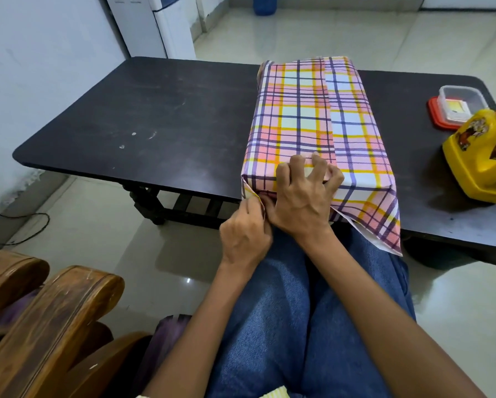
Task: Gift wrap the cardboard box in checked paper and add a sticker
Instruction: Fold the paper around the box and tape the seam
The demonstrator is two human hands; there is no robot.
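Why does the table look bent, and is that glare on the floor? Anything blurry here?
Head view throughout: the wide-angle lens bows the table edges; the light is soft, with a faint shadow beside the yellow dispenser; small glints show on the floor tiles; the checked paper, left hand and right hand look sharp.

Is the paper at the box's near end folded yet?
Partly: the left hand pinches the checked paper's left flap in; its right flap sticks out unfolded.
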